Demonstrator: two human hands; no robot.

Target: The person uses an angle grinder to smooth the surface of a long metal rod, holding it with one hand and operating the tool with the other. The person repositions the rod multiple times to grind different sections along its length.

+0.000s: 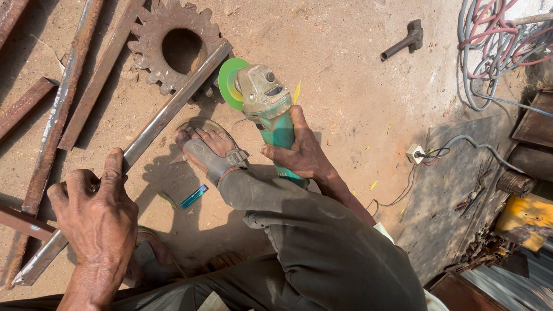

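Observation:
My left hand (98,216) grips a long square steel tube (167,112) near its lower end; the tube runs diagonally up to a rusty gear wheel (173,46) and rests on it. My right hand (296,152) holds the teal body of an angle grinder (265,103). Its green cutting disc (228,83) sits right beside the tube's upper end, close to the gear. My sandalled foot (210,147) is planted on the sandy ground just under the tube, between the two hands.
Rusty steel bars (60,103) lie at the left. A blue-green lighter (193,196) lies by my leg. A hammer (403,41) lies at the top right, coiled cables (495,46) beyond it, a white socket (415,153) with wires at right, and tools and a yellow box (524,219).

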